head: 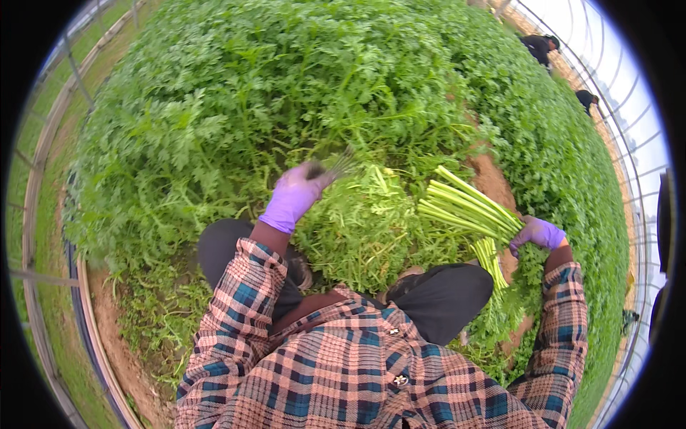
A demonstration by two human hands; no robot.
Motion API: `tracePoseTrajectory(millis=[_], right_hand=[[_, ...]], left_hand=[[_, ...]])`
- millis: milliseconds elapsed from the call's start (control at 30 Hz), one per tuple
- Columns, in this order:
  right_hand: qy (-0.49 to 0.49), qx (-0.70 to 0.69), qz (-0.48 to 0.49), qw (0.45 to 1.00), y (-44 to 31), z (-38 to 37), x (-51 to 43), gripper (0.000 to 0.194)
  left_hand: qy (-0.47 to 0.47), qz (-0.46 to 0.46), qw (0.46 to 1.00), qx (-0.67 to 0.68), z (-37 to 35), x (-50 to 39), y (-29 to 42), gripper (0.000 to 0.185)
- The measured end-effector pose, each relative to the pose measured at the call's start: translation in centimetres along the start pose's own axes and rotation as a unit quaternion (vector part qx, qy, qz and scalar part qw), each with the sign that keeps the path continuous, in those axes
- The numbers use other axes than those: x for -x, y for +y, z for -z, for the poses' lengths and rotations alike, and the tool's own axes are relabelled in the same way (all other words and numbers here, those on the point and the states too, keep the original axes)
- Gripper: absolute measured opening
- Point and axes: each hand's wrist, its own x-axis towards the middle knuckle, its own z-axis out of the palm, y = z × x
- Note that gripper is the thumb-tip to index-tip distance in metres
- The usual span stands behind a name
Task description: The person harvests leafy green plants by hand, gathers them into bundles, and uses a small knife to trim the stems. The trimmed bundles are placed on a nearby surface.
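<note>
My left hand [296,194], in a purple glove, is closed around a small tool with a dark handle and thin metallic prongs [343,163]; motion blurs it, so its exact kind cannot be told. Out to the right, my right hand [537,234], gloved alike, grips a bunch of leafy greens [466,206] by its upper stems, with the pale cut ends pointing left. Just below that bunch lies another bundle of cut stems [490,263] beside my right knee. Between my hands, loose trimmed leaves and stalks [364,230] cover the ground.
Dense standing greens [321,69] rise in front, with a second planted bed [579,177] beyond a bare soil strip [490,179] on the right. A greenhouse frame rail [40,161] curves along the left. Two people [537,48] bend over at the far upper right.
</note>
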Motion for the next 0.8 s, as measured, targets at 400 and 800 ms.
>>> tracePoseTrajectory(millis=[400,800], right_hand=[[0.109,-0.046,0.027,0.993,-2.7,-3.8,-1.9,0.034],[0.057,-0.164,0.082,0.981,-5.7,-11.4,-1.6,0.017]], left_hand=[[0.156,0.157,0.921,-0.32,9.4,8.4,-21.4,0.029],[0.023,0.175,0.838,-0.516,4.3,9.3,-29.0,0.024]])
